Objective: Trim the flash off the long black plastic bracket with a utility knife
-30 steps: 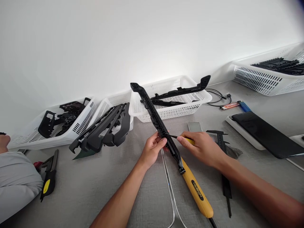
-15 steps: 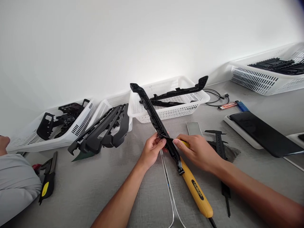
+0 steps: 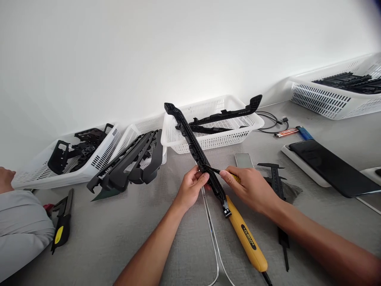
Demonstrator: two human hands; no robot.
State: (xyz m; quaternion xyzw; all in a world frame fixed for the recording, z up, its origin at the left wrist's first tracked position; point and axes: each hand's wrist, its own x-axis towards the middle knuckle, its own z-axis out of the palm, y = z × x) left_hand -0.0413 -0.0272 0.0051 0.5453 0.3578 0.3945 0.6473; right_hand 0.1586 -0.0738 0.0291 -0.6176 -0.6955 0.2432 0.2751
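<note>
My left hand (image 3: pixel 192 186) is closed round a long black plastic trim strip (image 3: pixel 198 155), thumb on top. The strip slants from over a white basket down toward me, its ribbed side showing. In my right hand (image 3: pixel 247 182) is a yellow-handled knife (image 3: pixel 235 178) with a narrow dark blade. Its tip reaches the strip just above my left thumb; whether it cuts in, I cannot tell. Under the strip's lower end lies a yellow corded tool (image 3: pixel 247 238), beside a bent metal wire stand (image 3: pixel 212 234).
Behind my hands, a white basket (image 3: pixel 220 140) holds more black strips. Several dark trim parts (image 3: pixel 127 161) and another basket (image 3: pixel 104 157) are at left. Right of me lie calipers (image 3: pixel 276 184), a phone (image 3: pixel 330 165), a lighter (image 3: pixel 304 133) and a cable (image 3: pixel 269 119). A co-worker's sleeve (image 3: pixel 24 234) shows at left.
The knife has shifted slightly up along the strip, and its blade now stands at a steeper angle. My right hand has moved a little away from the left. The left keeps its hold.
</note>
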